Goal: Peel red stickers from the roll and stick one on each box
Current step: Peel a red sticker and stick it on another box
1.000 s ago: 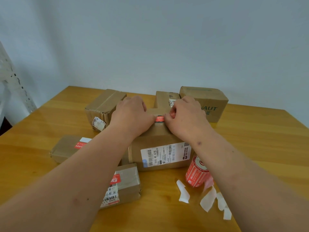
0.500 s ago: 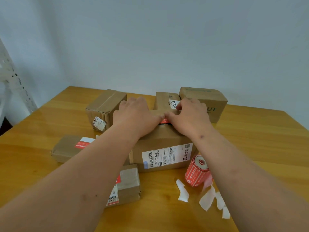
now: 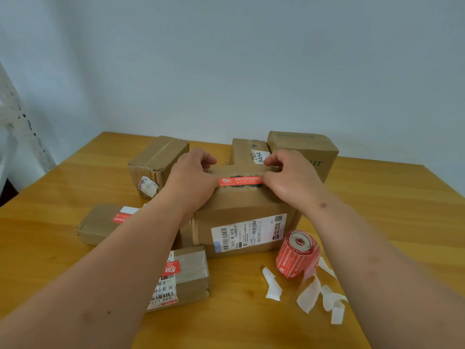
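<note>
Now both hands — left hand (image 3: 191,180), right hand (image 3: 292,177) — press the long red paper sticker (image 3: 240,181) onto the big brown cardboard box (image 3: 246,210), neither grip clenched; it's flimsy and tacky — best handled by its ends.

Both hands rest on top of the big box (image 3: 241,212); the left hand (image 3: 191,177) and right hand (image 3: 292,176) press thumbs on the ends of a red sticker (image 3: 240,181) lying flat there; the roll (image 3: 298,253) lies right of the box on the table (image 3: 390,210), white backing strips (image 3: 309,295) near it.
</note>
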`<state>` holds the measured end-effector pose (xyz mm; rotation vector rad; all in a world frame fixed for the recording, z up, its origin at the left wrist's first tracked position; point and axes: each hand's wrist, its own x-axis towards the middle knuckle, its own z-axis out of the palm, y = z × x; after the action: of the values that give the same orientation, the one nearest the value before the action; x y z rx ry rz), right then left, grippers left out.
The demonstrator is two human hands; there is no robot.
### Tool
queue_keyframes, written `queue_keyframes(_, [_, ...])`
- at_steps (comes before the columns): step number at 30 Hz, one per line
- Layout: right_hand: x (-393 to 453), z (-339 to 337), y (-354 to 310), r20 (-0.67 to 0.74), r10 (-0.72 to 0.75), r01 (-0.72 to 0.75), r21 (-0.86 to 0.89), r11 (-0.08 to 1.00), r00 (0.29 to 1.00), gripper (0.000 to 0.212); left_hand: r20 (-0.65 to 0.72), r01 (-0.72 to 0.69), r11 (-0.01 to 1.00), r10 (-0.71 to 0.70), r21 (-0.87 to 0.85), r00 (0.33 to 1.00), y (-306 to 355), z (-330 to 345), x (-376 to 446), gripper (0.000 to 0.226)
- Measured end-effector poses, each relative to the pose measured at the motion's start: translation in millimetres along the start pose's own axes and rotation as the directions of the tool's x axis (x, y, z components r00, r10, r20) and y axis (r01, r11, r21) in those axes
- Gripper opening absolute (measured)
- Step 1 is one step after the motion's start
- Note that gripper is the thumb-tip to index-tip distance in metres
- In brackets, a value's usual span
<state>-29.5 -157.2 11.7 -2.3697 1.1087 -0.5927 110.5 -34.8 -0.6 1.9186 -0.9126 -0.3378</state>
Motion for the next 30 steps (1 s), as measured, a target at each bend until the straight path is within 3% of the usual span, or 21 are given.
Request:
queue_keyframes(3, [0,2,0,0.015,-0.03,0.031,-0.066,0.997,0.999,0.027,-0.003,-0.006,0.999,0.006,0.038,1.0,0,0,-1,0.033])
queue_keyframes(7, [2,2,-1,-0.022,0.008,-0.008,-0.008,1.0,1.0,0.015,-0.029,-0.009,0.999,0.01,0.039,1.0,0,-1,-1,0.028])
queue_keyframes(11, [0,2,-6,0.01,-0.002,0.002,-0.067,0.998,1.0,0.019,-0.05,-0.104,0.984,0.112,0.148,0.992,-2,0,-4,0.026])
queue_keyframes(14, [-3,-2,-3,-0.016,0.018,-0.019,-0.068,0.998,1.0,0.032,-0.069,-0.027,0.998,0.031,0.053,0.997,-1,-5,-7,0.034])
queue_keyframes(17, [-8,-4,1,-0.009,0.057,-0.057,-0.159,0.986,0.998,0.027,-0.033,-0.029,0.999,0.03,0.045,0.999,-3,-11,-10,0.033])
queue_keyframes(21, [-14,-9,4,0.251,0.063,-0.064,-0.006,0.998,0.966,0.074,0.158,-0.142,0.98,0.12,0.137,0.98,-7,-18,-16,0.035])
queue_keyframes(24, [-15,-19,3,0.385,0.025,-0.046,0.045,0.998,0.923,0.089,0.278,-0.168,0.978,0.129,0.121,0.952,-6,-26,-17,0.041])
queue_keyframes(27, [-15,-22,2,0.379,0.026,-0.019,-0.021,1.0,0.925,0.09,0.352,-0.193,0.963,0.116,0.191,0.929,-6,-31,-16,0.05])
queue_keyframes(30, [-14,-16,-1,0.333,0.043,-0.014,-0.089,0.996,0.942,0.094,0.332,-0.217,0.944,0.127,0.249,0.935,-7,-35,-14,0.055])
